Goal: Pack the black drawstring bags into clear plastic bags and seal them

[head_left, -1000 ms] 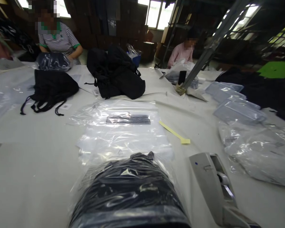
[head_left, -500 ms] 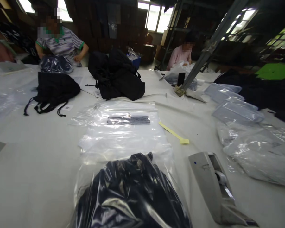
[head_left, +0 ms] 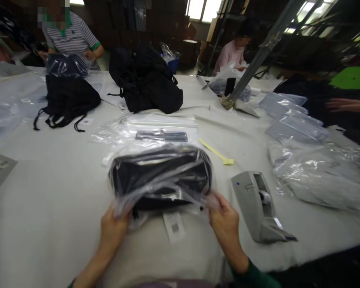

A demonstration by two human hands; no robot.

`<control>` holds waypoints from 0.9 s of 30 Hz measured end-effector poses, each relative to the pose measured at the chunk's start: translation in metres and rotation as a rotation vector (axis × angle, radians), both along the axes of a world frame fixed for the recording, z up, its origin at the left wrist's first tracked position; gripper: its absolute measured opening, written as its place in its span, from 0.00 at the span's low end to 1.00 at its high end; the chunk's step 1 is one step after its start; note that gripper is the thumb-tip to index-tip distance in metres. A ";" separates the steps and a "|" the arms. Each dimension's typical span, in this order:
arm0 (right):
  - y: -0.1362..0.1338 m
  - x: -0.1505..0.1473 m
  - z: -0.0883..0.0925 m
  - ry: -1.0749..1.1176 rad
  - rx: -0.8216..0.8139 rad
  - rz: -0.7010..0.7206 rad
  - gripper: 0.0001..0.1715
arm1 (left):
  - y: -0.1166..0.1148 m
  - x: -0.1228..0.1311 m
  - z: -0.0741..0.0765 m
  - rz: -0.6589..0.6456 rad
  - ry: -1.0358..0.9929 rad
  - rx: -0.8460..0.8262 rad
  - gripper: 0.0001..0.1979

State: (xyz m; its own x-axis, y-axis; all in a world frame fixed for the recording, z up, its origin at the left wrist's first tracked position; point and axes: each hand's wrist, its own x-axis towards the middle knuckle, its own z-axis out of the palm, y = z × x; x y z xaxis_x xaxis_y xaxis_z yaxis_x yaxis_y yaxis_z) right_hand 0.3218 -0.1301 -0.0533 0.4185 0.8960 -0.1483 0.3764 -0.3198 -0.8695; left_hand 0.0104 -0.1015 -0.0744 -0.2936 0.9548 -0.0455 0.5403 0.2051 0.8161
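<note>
A black fabric bag [head_left: 159, 172] sits inside a clear plastic bag [head_left: 156, 187] in front of me, blurred by motion. My left hand [head_left: 114, 226] grips the plastic at its near left corner. At the near right corner my right hand [head_left: 225, 218] has fingers closed on the same plastic. Between my hands a white tag [head_left: 174, 227] with a square code sticks out below the black bag. Just beyond lies a stack of flat clear bags [head_left: 129, 124] with a printed text box [head_left: 161, 136].
A grey tape dispenser [head_left: 252, 206] stands right of my right hand, near a yellow strip [head_left: 216, 151]. Loose plastic bags [head_left: 318, 176] lie at right. Black drawstring bags [head_left: 150, 86] sit farther back. A metal post [head_left: 258, 60] slants up. Co-workers [head_left: 78, 36] work across the table [head_left: 54, 200].
Both my hands have come into view, holding the plastic. The wrapped black bag has turned and shifted away from me, off the near edge. At right a co-worker's hand has appeared.
</note>
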 end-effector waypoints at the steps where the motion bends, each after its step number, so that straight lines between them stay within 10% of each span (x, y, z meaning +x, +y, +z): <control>1: 0.006 0.002 -0.002 0.044 0.006 0.021 0.31 | 0.006 -0.003 0.000 -0.012 -0.014 -0.007 0.16; 10: -0.056 0.014 -0.011 -0.024 0.031 0.054 0.20 | -0.039 -0.028 -0.001 0.122 -0.107 0.041 0.16; 18: -0.036 -0.056 0.008 -0.400 0.410 0.574 0.12 | -0.069 -0.032 0.027 0.407 -0.036 0.456 0.15; 21: 0.001 -0.087 -0.005 -0.727 0.356 0.734 0.21 | -0.089 -0.009 0.020 0.027 0.152 0.673 0.08; 24: 0.033 -0.098 -0.018 -0.914 0.239 0.816 0.19 | -0.071 0.019 0.007 -0.464 0.215 0.482 0.10; 27: 0.053 -0.087 -0.025 -0.915 0.234 0.865 0.15 | -0.025 0.035 -0.008 -0.461 0.166 0.263 0.20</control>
State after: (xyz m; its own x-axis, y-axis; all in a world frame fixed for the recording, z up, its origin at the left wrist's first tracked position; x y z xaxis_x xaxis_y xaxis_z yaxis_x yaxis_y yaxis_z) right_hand 0.2346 -0.0772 -0.0784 -0.4457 0.8915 0.0811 0.8718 0.4528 -0.1868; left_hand 0.0450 -0.1260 -0.0821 0.1748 0.9591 0.2228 0.6516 -0.2824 0.7040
